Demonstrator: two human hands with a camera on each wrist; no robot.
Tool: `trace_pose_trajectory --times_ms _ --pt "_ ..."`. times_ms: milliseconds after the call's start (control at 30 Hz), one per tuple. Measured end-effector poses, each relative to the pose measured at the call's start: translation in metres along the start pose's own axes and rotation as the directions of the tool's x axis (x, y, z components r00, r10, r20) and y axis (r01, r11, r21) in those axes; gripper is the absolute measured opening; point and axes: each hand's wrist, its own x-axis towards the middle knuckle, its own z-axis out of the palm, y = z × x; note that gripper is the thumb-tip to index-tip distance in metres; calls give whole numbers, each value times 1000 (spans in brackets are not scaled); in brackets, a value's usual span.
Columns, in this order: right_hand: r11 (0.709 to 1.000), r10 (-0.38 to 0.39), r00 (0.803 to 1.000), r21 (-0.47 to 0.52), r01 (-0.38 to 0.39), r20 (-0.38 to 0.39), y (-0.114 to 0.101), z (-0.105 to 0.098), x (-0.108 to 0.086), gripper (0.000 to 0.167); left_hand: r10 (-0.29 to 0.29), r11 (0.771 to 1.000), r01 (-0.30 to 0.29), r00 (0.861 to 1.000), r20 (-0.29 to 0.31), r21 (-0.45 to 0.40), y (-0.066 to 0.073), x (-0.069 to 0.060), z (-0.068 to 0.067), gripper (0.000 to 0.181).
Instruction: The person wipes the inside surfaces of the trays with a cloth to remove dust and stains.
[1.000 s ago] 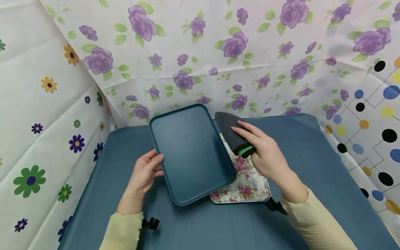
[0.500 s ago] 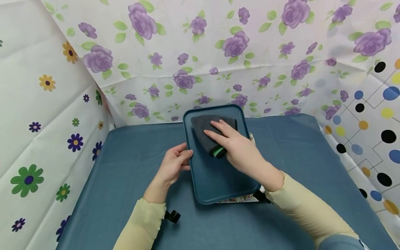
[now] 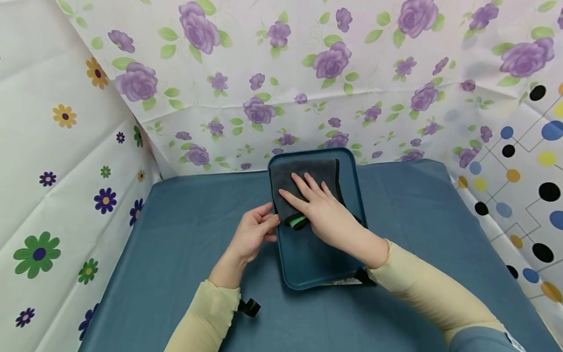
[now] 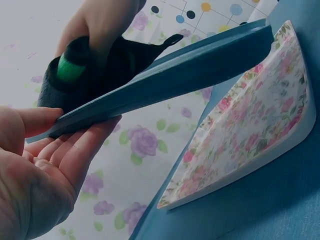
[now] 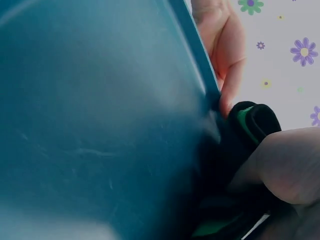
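Note:
A dark blue rectangular tray [image 3: 316,256] is held tilted above the table in the head view. My left hand [image 3: 252,232] pinches its left edge, thumb on top and fingers beneath; the left wrist view shows this grip on the tray's rim [image 4: 165,82]. My right hand [image 3: 327,210] lies with straight, spread fingers on a dark grey folded cloth [image 3: 281,183], pressing it against the tray's upper face. Near the palm the cloth's rolled end shows a green inner side [image 4: 70,69]. The right thumb's tip is hidden. In the right wrist view, the tray surface [image 5: 90,100] has light streaks.
A white tray with a pink floral print [image 4: 240,120] lies on the blue tablecloth [image 3: 189,254], mostly hidden under the blue tray in the head view. Flower-patterned sheets [image 3: 264,68] rise behind and at the left, with a dotted sheet [image 3: 519,205] at the right.
The blue tray has moved right, over the floral tray, with my left hand on it. My right hand has brought the cloth left onto the tray, where it now lies more spread out.

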Motion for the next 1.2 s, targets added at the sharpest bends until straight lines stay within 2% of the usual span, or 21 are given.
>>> trace_pose_trajectory --times_ms 400,900,1200 --pt "1000 27 999 -10 -27 -34 3 -3 8 105 11 999 -12 1000 24 50 0 0 1 57" --pt "999 36 998 -15 -37 -57 7 -6 9 105 15 997 -18 999 36 69 0 -4 1 58" --pt "999 37 996 1 -37 -81 18 -8 2 106 29 997 -31 999 34 76 -2 -8 -5 60"
